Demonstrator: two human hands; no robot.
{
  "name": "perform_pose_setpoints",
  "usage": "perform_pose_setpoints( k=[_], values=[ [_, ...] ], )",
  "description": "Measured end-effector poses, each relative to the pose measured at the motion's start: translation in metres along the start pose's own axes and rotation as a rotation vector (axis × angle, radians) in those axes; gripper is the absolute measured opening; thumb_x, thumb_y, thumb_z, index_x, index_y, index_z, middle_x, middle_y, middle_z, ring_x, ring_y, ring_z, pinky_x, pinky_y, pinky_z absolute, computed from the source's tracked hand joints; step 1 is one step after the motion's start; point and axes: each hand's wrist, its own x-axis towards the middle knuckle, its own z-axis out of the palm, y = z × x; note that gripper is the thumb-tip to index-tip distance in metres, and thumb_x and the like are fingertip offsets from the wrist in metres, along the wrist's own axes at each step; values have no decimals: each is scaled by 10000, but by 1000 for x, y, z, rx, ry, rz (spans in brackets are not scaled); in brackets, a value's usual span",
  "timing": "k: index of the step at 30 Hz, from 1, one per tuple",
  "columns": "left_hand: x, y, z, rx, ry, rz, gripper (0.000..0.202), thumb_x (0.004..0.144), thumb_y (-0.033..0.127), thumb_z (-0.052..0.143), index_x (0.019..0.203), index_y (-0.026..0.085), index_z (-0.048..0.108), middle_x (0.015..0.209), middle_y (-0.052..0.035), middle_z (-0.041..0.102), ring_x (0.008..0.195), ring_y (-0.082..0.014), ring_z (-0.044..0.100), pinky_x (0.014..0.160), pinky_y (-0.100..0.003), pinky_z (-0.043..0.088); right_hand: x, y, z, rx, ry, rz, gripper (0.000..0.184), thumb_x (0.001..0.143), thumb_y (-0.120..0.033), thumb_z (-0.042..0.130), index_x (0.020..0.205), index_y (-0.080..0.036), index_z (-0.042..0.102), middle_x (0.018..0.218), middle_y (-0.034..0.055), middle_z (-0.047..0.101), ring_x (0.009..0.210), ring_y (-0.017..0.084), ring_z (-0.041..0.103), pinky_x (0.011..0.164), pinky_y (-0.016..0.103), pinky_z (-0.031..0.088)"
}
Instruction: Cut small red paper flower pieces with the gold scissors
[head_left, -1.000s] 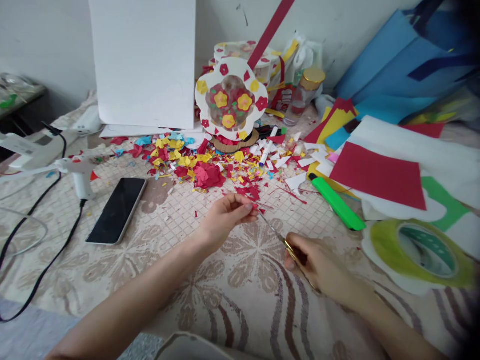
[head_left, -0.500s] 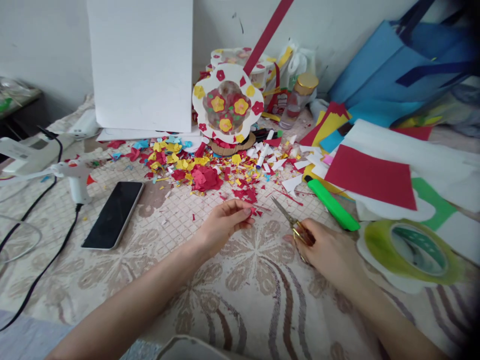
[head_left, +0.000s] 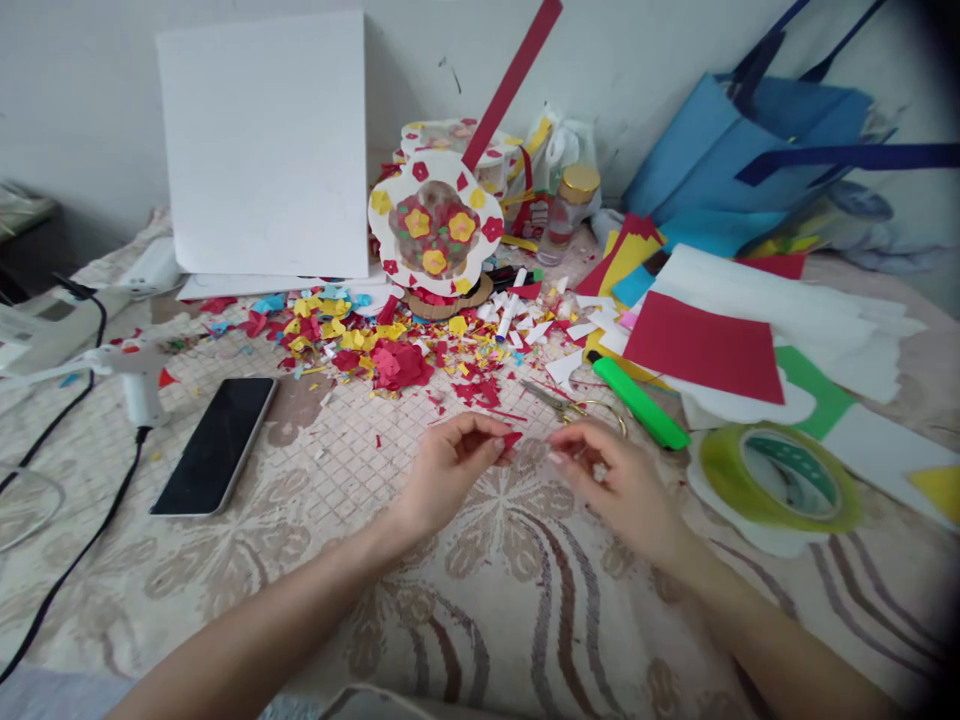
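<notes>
My left hand [head_left: 450, 468] is closed in a pinch on a small red paper piece [head_left: 513, 440], which sticks out past the fingertips. To its right, my right hand [head_left: 619, 485] has its fingers loosely bent and a little apart, with nothing visible in them. Just beyond the right hand lie the scissors [head_left: 559, 400], gold-handled, blades pointing left. Red paper scraps [head_left: 480, 392] are strewn past both hands. Further back stands a white flower-shaped paper lantern [head_left: 435, 228] with red and yellow paper blossoms and a red strip rising from it.
A phone [head_left: 214, 445] and a white glue gun [head_left: 139, 385] with its cord lie at left. On the right are a green cutter [head_left: 641, 400], a tape roll [head_left: 780, 475] and red paper [head_left: 705, 345]. A white board [head_left: 266, 145] leans on the wall; a blue bag [head_left: 750, 140] stands back right.
My right hand has let go of the scissors, which now lie on the table, and has moved left towards my left hand. The left hand keeps its pinch; the view has shifted slightly.
</notes>
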Motion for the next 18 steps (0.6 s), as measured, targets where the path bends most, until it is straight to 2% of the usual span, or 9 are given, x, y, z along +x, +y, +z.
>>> perform_pose_setpoints(
  k=[3, 5, 7, 9, 15, 18],
  values=[
    [-7, 2, 4, 291, 56, 243, 102, 819, 207, 579, 877, 179, 658, 848, -58, 643, 789, -146, 603, 722, -270, 481, 3, -14, 7, 275, -174, 104, 218, 881, -412, 504, 842, -202, 543, 716, 0, 579, 635, 131, 559, 562, 242, 448],
    [-11, 3, 6, 411, 56, 371, 133, 833, 185, 551, 881, 193, 674, 869, -64, 638, 817, -152, 592, 738, -272, 470, 6, -19, 10, 358, -202, 134, 252, 882, -434, 496, 807, -195, 524, 677, -11, 560, 610, 119, 541, 542, 228, 431],
    [-13, 3, 7, 434, 37, 419, 144, 837, 178, 540, 875, 194, 678, 867, -66, 633, 813, -153, 587, 743, -274, 466, 8, -20, 12, 388, -207, 146, 252, 885, -423, 495, 793, -190, 520, 657, -18, 551, 599, 110, 529, 538, 220, 419],
    [-13, 1, 7, 398, 24, 370, 126, 830, 193, 557, 868, 186, 677, 859, -67, 635, 796, -152, 587, 730, -272, 467, 9, -18, 12, 405, -215, 150, 227, 884, -398, 503, 806, -187, 529, 662, -21, 552, 605, 107, 532, 544, 217, 416],
    [-3, -3, 4, -67, -108, -76, 167, 744, 279, 681, 818, 135, 641, 737, -32, 645, 649, -111, 587, 657, -251, 483, 6, -5, 13, 453, -260, 161, 201, 886, -391, 503, 883, -194, 542, 710, -10, 588, 641, 121, 563, 560, 232, 424],
    [-2, -2, 5, -237, -157, -209, 254, 682, 312, 742, 819, 131, 627, 757, -23, 650, 651, -100, 603, 675, -253, 497, 4, -1, 14, 465, -256, 143, 214, 887, -407, 499, 895, -199, 550, 736, -2, 599, 668, 133, 580, 585, 248, 441]
  ],
)
